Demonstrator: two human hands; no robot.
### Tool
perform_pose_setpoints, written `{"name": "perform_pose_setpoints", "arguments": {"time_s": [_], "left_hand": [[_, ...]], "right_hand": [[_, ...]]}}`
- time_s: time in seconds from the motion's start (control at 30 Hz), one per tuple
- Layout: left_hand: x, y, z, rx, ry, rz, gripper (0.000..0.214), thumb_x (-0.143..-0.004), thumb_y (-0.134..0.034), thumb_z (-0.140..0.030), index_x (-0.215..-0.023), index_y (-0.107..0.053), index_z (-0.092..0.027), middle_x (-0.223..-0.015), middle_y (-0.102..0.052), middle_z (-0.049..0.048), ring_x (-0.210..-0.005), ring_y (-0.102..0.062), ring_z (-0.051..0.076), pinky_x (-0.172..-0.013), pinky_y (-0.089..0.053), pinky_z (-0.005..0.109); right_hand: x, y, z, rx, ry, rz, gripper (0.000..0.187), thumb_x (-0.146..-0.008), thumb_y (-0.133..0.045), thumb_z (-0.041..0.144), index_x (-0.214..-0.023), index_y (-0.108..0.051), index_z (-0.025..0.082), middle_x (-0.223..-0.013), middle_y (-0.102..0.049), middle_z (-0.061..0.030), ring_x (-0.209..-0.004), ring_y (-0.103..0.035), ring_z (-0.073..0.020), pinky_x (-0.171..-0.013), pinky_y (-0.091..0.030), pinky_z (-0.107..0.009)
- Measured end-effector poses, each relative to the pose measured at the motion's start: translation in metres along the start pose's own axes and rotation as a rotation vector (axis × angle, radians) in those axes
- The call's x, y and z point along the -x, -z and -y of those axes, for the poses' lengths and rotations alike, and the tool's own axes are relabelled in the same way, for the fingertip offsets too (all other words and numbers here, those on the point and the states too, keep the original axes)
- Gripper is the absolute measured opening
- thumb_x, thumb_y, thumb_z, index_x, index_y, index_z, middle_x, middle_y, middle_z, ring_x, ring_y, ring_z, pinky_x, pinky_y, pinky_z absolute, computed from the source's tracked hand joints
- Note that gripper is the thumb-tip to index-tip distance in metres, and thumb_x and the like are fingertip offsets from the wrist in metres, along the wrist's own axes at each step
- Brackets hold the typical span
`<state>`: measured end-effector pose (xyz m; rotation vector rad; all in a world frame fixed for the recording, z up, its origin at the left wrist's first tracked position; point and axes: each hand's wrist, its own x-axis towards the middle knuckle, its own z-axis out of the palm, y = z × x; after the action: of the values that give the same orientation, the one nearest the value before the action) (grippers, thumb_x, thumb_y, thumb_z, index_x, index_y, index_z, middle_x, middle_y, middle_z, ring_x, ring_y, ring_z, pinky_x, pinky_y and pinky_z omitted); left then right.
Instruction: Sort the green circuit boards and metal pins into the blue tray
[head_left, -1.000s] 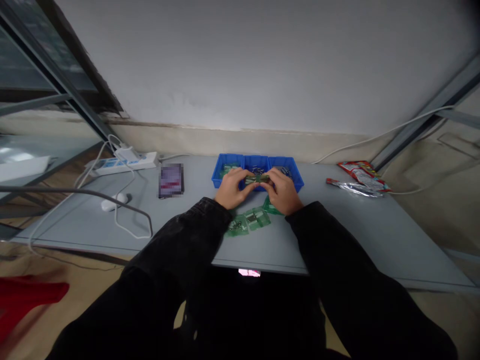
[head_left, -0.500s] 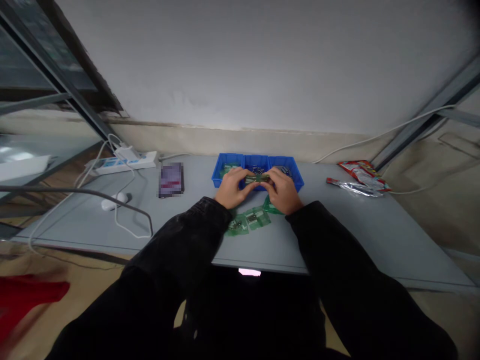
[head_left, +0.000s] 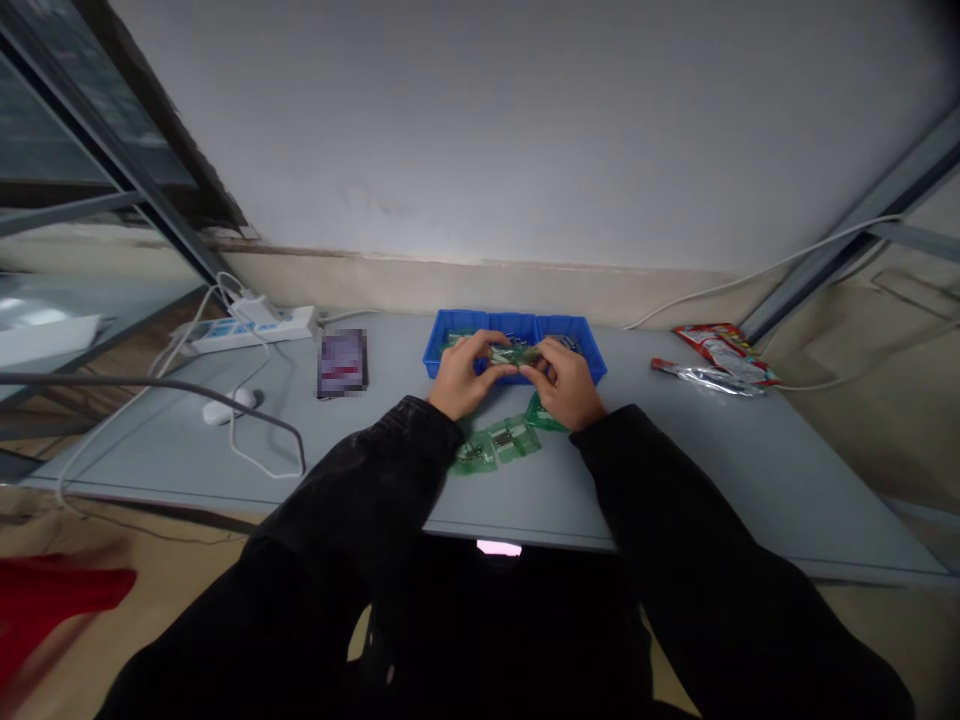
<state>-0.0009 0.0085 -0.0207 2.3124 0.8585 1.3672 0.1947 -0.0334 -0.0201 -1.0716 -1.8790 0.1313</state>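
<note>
Green packet (head_left: pixel 514 354) gripped between left hand (head_left: pixel 461 375) and right hand (head_left: pixel 568 384), over blue divided tray (head_left: pixel 450 320).

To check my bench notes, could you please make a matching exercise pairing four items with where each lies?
Items
1. Blue plastic compartment tray
2. White power strip
3. Green translucent packets
4. Crinkled red-and-silver wrappers

Places
A. Right end of the grey table
B. Middle, far edge
C. Just in front of the tray
D. Left end, far edge

Pairs
1-B, 2-D, 3-C, 4-A
</note>
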Motion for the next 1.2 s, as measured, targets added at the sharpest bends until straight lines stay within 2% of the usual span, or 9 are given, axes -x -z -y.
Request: {"name": "perform_pose_setpoints", "arguments": {"time_s": [0.2,0.33,0.47,0.57,0.7,0.83,0.97,1.1,1.2], "left_hand": [[0.0,0.0,-0.001,-0.001,0.009,0.008,0.031,-0.087,-0.076,-0.038,-0.112,-0.066,-0.022,-0.105,-0.073,0.0063,-0.09,-0.069,0.019,-0.088,-0.054,0.038],[0.001,-0.001,-0.005,-0.054,-0.019,0.06,0.038,-0.087,-0.075,-0.041,-0.118,-0.064,-0.023,-0.109,-0.073,0.0063,-0.089,-0.067,0.019,-0.09,-0.051,0.038],[0.002,0.0,-0.003,-0.093,-0.047,0.097,0.035,-0.088,-0.07,-0.051,-0.105,-0.068,-0.02,-0.094,-0.072,0.0047,-0.084,-0.064,0.02,-0.084,-0.048,0.036],[0.001,0.001,-0.001,-0.097,-0.065,0.104,0.03,-0.096,-0.06,-0.046,-0.089,-0.068,-0.019,-0.084,-0.069,0.0036,-0.08,-0.061,0.019,-0.081,-0.046,0.034],[0.0,0.002,0.0,-0.121,-0.096,0.122,0.028,-0.098,-0.057,-0.042,-0.086,-0.068,-0.019,-0.08,-0.066,0.0028,-0.078,-0.059,0.019,-0.079,-0.044,0.034],[0.0,0.001,-0.003,-0.11,-0.124,0.155,0.032,-0.095,-0.062,-0.049,-0.087,-0.069,-0.018,-0.079,-0.067,0.0031,-0.077,-0.06,0.019,-0.078,-0.043,0.034],[0.001,0.001,-0.004,-0.092,-0.1,0.137,0.028,-0.097,-0.059,-0.044,-0.092,-0.071,-0.019,-0.085,-0.07,0.0037,-0.081,-0.062,0.019,-0.08,-0.045,0.035],[0.0,0.001,-0.002,-0.101,-0.057,0.07,0.025,-0.099,-0.056,-0.037,-0.089,-0.071,-0.02,-0.085,-0.072,0.0032,-0.081,-0.064,0.019,-0.082,-0.047,0.036],[-0.001,0.001,-0.001,-0.068,-0.009,0.017,0.023,-0.097,-0.06,-0.039,-0.09,-0.072,-0.021,-0.087,-0.074,0.0033,-0.081,-0.065,0.019,-0.082,-0.049,0.036]], "right_hand": [[0.001,0.0,0.0,-0.286,-0.172,0.025,0.018,-0.092,-0.063,0.038,-0.098,-0.062,0.021,-0.074,-0.059,0.0013,-0.059,-0.05,-0.0132,-0.056,-0.04,-0.027],[0.0,-0.002,-0.005,-0.315,-0.229,-0.002,0.018,-0.092,-0.06,0.038,-0.085,-0.061,0.021,-0.066,-0.055,0.0022,-0.056,-0.049,-0.0134,-0.054,-0.04,-0.028],[0.0,0.0,-0.006,-0.327,-0.237,-0.025,0.018,-0.091,-0.062,0.037,-0.081,-0.059,0.022,-0.064,-0.054,0.0023,-0.056,-0.049,-0.0136,-0.053,-0.04,-0.027],[0.0,0.001,-0.004,-0.366,-0.239,0.02,0.02,-0.09,-0.064,0.04,-0.084,-0.06,0.022,-0.064,-0.053,0.0032,-0.053,-0.047,-0.0125,-0.051,-0.038,-0.027],[0.0,0.0,-0.001,-0.383,-0.209,0.043,0.022,-0.09,-0.065,0.042,-0.099,-0.063,0.022,-0.07,-0.057,0.0025,-0.053,-0.046,-0.0114,-0.051,-0.036,-0.026],[-0.001,0.0,-0.001,-0.287,-0.173,0.007,0.017,-0.092,-0.061,0.037,-0.09,-0.065,0.021,-0.068,-0.06,0.0019,-0.055,-0.049,-0.012,-0.054,-0.037,-0.026],[-0.001,0.002,0.002,-0.26,-0.156,-0.021,0.016,-0.091,-0.062,0.036,-0.085,-0.065,0.02,-0.067,-0.06,0.0017,-0.057,-0.051,-0.0129,-0.055,-0.039,-0.027],[0.0,0.0,0.004,-0.384,-0.201,0.04,0.023,-0.086,-0.069,0.039,-0.1,-0.064,0.021,-0.066,-0.055,0.004,-0.051,-0.043,-0.0106,-0.049,-0.034,-0.026],[-0.001,-0.002,0.002,-0.445,-0.242,0.03,0.03,-0.082,-0.073,0.037,-0.106,-0.063,0.022,-0.074,-0.06,0.002,-0.053,-0.047,-0.0108,-0.052,-0.04,-0.027]]}}
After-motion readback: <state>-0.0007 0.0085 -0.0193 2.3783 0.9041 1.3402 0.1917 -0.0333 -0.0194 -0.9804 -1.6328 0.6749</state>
